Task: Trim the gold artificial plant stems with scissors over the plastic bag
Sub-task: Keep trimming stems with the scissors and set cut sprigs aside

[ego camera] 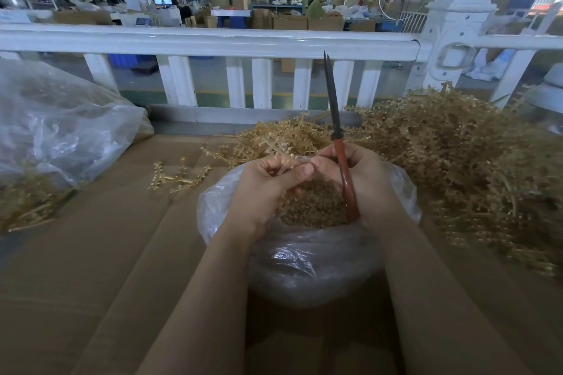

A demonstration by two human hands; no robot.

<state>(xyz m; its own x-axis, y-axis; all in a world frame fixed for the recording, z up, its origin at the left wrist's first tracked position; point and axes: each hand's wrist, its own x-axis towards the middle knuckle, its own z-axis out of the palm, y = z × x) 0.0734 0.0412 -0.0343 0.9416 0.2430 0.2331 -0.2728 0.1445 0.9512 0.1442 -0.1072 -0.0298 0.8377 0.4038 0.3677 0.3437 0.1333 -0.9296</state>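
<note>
Over the open clear plastic bag [307,256], which holds gold trimmings [313,207], my two hands meet. My left hand [268,189] pinches a gold plant stem [275,152] whose sprigs stick up behind the fingers. My right hand [359,179] grips the red-handled scissors [342,167]; their dark blades point straight up and are nearly together. The right thumb touches the stem beside my left fingers.
A big heap of gold stems [457,155] lies to the right on the cardboard-covered table [115,253]. A loose sprig [179,176] lies left of the bag. A large clear bag [61,125] with more stems sits far left. A white railing [213,42] runs behind.
</note>
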